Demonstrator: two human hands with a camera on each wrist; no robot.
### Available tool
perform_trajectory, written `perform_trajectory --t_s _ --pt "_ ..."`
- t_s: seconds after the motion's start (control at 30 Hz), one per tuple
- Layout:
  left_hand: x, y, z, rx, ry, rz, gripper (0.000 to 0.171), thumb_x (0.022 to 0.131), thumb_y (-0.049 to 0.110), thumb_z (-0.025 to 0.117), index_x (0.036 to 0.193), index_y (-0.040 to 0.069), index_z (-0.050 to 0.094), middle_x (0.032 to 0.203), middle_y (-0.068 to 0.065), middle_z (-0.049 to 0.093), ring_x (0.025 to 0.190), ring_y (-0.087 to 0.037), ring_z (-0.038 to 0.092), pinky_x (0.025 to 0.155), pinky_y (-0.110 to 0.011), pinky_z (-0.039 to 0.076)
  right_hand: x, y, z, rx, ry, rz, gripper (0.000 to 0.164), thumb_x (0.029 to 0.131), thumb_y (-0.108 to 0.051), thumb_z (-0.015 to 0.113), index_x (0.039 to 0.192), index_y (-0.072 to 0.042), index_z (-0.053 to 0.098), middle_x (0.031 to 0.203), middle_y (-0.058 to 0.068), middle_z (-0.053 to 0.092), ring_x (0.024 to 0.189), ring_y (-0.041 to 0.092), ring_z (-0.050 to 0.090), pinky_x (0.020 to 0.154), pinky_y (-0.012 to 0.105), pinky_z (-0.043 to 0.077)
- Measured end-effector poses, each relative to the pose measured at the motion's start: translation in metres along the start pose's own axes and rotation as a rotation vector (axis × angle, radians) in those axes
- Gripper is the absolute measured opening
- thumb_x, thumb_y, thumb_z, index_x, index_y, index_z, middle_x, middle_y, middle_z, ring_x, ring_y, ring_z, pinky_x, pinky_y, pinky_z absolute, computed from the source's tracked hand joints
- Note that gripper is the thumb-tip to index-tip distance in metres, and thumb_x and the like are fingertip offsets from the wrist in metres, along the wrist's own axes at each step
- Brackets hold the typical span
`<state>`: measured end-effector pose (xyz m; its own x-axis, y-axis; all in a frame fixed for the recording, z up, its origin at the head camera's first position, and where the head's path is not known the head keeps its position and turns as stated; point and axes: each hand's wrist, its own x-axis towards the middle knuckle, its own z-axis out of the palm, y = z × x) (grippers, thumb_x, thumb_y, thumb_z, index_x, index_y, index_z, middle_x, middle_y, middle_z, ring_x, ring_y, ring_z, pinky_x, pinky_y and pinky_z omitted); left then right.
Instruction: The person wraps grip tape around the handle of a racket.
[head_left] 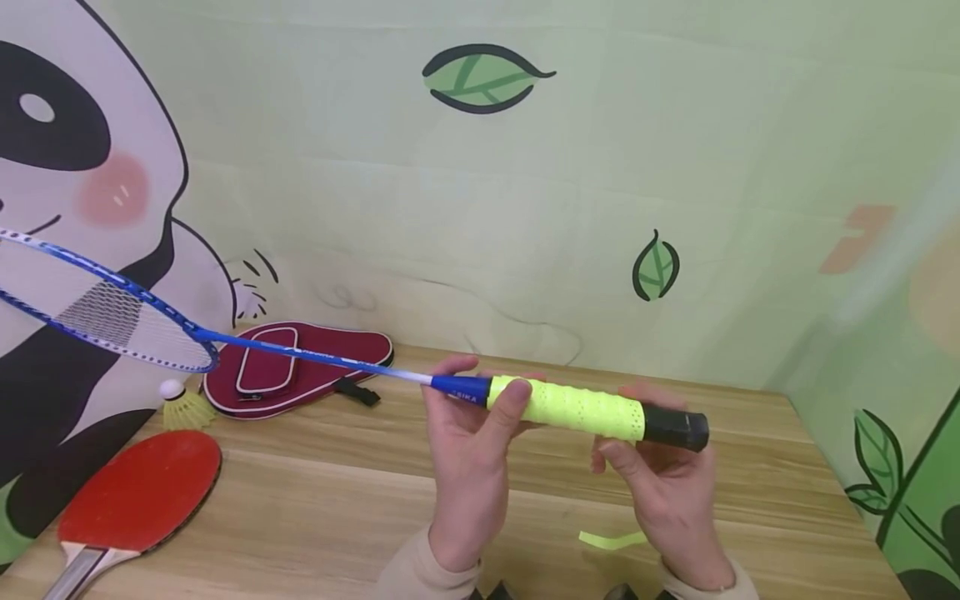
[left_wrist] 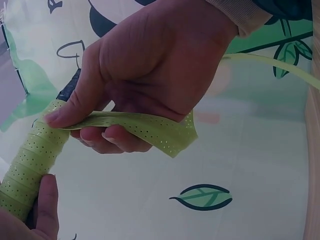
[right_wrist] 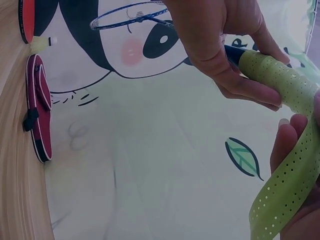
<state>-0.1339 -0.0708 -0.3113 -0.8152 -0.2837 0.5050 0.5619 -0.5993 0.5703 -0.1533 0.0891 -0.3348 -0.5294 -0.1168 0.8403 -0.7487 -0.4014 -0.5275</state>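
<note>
A blue badminton racket (head_left: pixel 330 360) is held above the table with its strung head to the left. Yellow-green perforated grip tape (head_left: pixel 577 406) is wound in overlapping turns round its handle, from the blue cone (head_left: pixel 461 389) down to a bare black butt end (head_left: pixel 675 427). My left hand (head_left: pixel 468 458) grips the handle just below the cone, thumb on the tape. By the black end, my right hand (left_wrist: pixel 150 55) pinches the tape between thumb and fingers. A loose length of it runs through the right palm, and its tail (head_left: pixel 611 541) shows beside that wrist in the head view.
On the wooden table (head_left: pixel 322 500), a red table tennis paddle (head_left: pixel 142 492) lies at the left. Behind it are a yellow shuttlecock (head_left: pixel 186 408) and a maroon zipped case (head_left: pixel 330 350). A printed cloth wall (head_left: pixel 360 167) with a panda and leaves rises behind the table.
</note>
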Motion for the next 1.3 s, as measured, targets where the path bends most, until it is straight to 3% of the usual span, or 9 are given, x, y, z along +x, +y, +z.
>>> perform_trajectory --t_s 0.27,0.47,0.6,0.73,1.07,1.3 --pt "-0.0004 -0.0014 0.0009 0.007 0.039 -0.021 0.045 0.090 0.002 0.067 0.120 0.009 0.034 0.095 -0.006 0.059 0.084 -0.017 0.063 0.074 -0.031 0.057 0.0006 -0.0012 -0.0002 -0.050 0.019 0.013 0.040 0.083 0.013 0.067 0.118 0.021 0.049 0.087 0.015 0.063 0.069 0.019 0.062 0.057 0.027 0.054" --pt "-0.0004 0.0005 0.0016 -0.081 -0.062 -0.006 0.048 0.091 -0.009 0.056 0.125 0.012 0.030 0.107 -0.020 0.065 0.099 -0.035 0.066 0.088 -0.038 0.054 0.0004 -0.0012 -0.0013 -0.090 0.051 0.043 0.035 0.085 0.019 0.060 0.118 0.019 0.049 0.090 0.013 0.064 0.066 0.019 0.061 0.057 0.026 0.053" --pt "-0.0010 0.0013 0.0015 -0.098 -0.099 -0.010 0.046 0.094 -0.008 0.053 0.127 0.011 0.027 0.110 -0.019 0.064 0.100 -0.034 0.067 0.090 -0.045 0.053 0.0001 -0.0018 -0.0016 -0.085 0.059 0.053 0.034 0.085 0.021 0.059 0.117 0.017 0.050 0.090 0.013 0.065 0.066 0.019 0.061 0.057 0.026 0.054" --pt "-0.0010 0.0021 0.0016 -0.074 -0.109 0.007 0.042 0.096 -0.006 0.052 0.127 0.011 0.028 0.110 -0.018 0.064 0.100 -0.033 0.066 0.087 -0.045 0.055 0.0005 -0.0015 -0.0018 -0.064 0.048 0.041 0.032 0.084 0.020 0.060 0.115 0.017 0.050 0.086 0.013 0.065 0.065 0.019 0.061 0.057 0.026 0.054" --pt "-0.0006 0.0003 0.0000 -0.053 -0.066 0.006 0.038 0.096 -0.005 0.054 0.123 0.011 0.032 0.105 -0.017 0.066 0.094 -0.028 0.068 0.080 -0.038 0.058 0.0006 -0.0019 -0.0025 -0.063 0.021 0.056 0.037 0.085 0.017 0.062 0.119 0.018 0.048 0.087 0.013 0.065 0.068 0.018 0.063 0.058 0.026 0.055" --pt "-0.0001 -0.0012 -0.0009 -0.023 -0.023 -0.011 0.037 0.094 -0.003 0.058 0.119 0.011 0.034 0.103 -0.013 0.065 0.091 -0.022 0.067 0.075 -0.032 0.058 0.0008 -0.0018 -0.0022 -0.026 -0.001 0.030 0.049 0.083 0.017 0.063 0.127 0.020 0.041 0.093 0.014 0.065 0.069 0.019 0.063 0.058 0.028 0.055"
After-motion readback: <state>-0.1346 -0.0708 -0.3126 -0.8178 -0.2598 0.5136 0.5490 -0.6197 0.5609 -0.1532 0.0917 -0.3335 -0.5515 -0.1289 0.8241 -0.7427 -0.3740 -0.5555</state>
